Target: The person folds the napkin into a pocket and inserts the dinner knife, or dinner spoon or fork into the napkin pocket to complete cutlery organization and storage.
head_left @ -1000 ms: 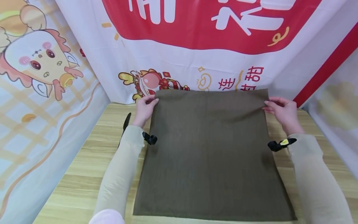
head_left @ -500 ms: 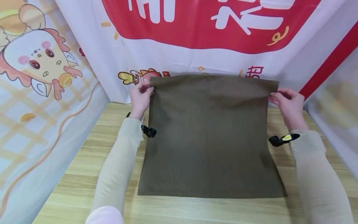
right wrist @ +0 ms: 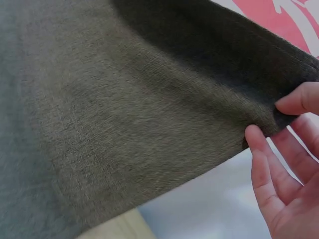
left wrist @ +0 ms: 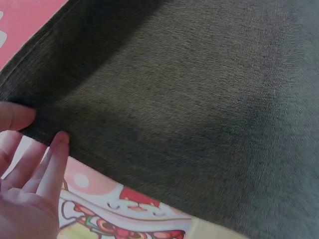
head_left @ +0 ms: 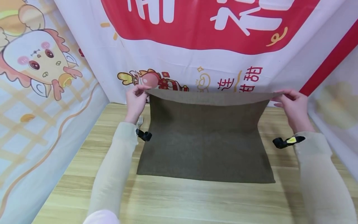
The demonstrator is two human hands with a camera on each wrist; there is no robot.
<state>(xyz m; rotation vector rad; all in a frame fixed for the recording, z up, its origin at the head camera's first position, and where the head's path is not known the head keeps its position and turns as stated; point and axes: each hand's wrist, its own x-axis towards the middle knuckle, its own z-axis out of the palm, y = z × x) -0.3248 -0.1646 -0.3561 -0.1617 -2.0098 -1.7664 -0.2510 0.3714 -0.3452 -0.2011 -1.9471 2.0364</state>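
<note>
A dark olive-brown cloth (head_left: 204, 149) hangs between both hands, its far edge raised and its near part lying on the wooden table. My left hand (head_left: 136, 104) pinches the far left corner; in the left wrist view the thumb presses the cloth (left wrist: 164, 99) from above with fingers beneath. At the far right corner my right hand (head_left: 295, 109) pinches the cloth the same way, thumb over fingers, as the right wrist view shows. The raised edge sags in the middle and shows a paler strip. Beside the left wrist, a fork (head_left: 140, 120) lies partly hidden on the table.
The wooden table (head_left: 195, 202) reaches under the cloth and out to both sides. A printed red and white curtain (head_left: 193, 67) hangs close behind the far edge. Patterned fabric (head_left: 33, 124) walls off the left side, and pale fabric (head_left: 335, 102) the right.
The hands have lifted the cloth's far edge and spread slightly apart. The near edge has slid away from the camera, uncovering table in front. The fork has come into view beside the left wrist.
</note>
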